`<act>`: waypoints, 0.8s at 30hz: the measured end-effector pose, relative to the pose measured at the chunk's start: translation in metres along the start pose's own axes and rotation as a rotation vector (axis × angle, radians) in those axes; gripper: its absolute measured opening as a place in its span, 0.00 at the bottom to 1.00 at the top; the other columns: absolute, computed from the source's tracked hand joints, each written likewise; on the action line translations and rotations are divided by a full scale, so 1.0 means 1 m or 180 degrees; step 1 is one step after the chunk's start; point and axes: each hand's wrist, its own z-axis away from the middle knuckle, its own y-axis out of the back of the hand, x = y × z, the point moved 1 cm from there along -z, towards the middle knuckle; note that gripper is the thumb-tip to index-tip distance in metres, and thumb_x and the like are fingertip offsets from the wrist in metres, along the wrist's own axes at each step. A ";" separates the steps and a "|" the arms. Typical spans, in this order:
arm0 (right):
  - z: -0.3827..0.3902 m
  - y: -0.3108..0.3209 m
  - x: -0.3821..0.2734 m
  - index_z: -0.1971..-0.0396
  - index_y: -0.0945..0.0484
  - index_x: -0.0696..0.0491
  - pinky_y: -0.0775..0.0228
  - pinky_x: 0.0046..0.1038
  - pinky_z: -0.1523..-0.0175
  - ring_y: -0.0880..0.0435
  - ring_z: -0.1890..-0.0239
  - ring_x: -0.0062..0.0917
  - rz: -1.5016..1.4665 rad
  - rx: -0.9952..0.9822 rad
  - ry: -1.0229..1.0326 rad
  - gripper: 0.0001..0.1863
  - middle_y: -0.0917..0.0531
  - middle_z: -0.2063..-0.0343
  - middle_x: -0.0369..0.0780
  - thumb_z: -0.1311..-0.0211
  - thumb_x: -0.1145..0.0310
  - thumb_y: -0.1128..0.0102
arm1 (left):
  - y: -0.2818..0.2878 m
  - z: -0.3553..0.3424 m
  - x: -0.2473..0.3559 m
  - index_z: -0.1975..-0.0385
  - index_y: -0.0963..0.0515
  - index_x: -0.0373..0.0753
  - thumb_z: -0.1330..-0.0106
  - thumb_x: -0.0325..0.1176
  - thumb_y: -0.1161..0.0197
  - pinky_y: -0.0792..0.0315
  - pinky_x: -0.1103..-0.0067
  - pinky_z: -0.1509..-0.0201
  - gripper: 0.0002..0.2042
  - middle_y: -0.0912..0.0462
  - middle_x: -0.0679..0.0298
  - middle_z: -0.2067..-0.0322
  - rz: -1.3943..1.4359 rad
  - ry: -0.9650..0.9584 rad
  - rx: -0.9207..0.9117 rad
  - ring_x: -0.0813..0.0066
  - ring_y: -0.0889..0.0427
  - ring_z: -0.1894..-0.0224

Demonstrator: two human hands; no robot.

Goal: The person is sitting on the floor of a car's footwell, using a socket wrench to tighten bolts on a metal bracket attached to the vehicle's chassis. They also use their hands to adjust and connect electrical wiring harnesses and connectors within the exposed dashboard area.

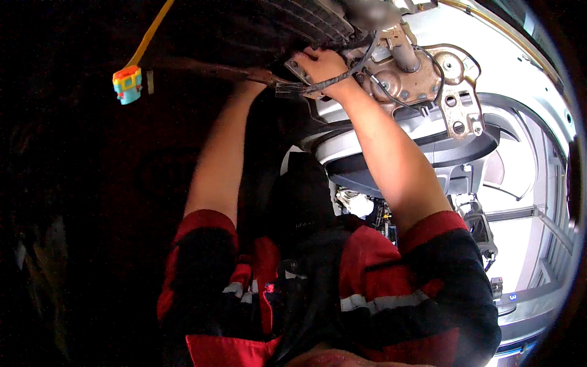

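Observation:
Both my arms reach away from me into the dark underside of a vehicle part. My right hand (325, 67) is closed at the edge of a metal bracket (394, 82), its fingers curled beside a dark ribbed part (306, 21). What lies between those fingers is hidden. A black taped cable (335, 81) runs across the wrist. To its left, my left hand (258, 79) reaches up to a dark bar-like piece (205, 68); shadow and that piece hide its fingers. Off to the left hangs a yellow cable (150, 33) with an orange and light-blue connector (127, 85).
The bracket assembly carries round domes, bolt holes and a thin black cable (441, 82). A pale body panel edge (507, 30) curves along the right. Below it are dark trim (403, 162) and interior parts. Deep shadow covers the left side.

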 end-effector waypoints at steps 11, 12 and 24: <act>-0.003 -0.011 0.021 0.55 0.23 0.60 0.33 0.36 0.46 0.24 0.51 0.47 0.0274 0.0279 0.0184 0.25 0.22 0.56 0.56 0.38 0.52 0.48 | 0.028 0.001 -0.001 0.70 0.22 0.34 0.39 0.40 0.48 0.33 0.59 0.49 0.15 0.19 0.48 0.64 0.0298 -0.0319 -0.0251 0.48 0.23 0.57; -0.002 -0.010 0.023 0.55 0.23 0.60 0.33 0.35 0.46 0.24 0.51 0.47 0.0300 0.0277 0.0247 0.25 0.22 0.56 0.56 0.38 0.52 0.48 | 0.026 0.010 0.014 0.70 0.21 0.34 0.39 0.40 0.48 0.33 0.60 0.49 0.15 0.19 0.48 0.64 0.0242 -0.0311 -0.0272 0.48 0.23 0.56; 0.008 -0.004 0.010 0.57 0.23 0.65 0.32 0.35 0.48 0.22 0.53 0.47 0.0157 0.0240 0.0045 0.28 0.20 0.59 0.56 0.38 0.51 0.47 | 0.032 0.014 0.035 0.54 0.23 0.36 0.38 0.45 0.50 0.35 0.61 0.43 0.21 0.24 0.45 0.52 -0.0454 -0.0314 -0.1217 0.50 0.26 0.47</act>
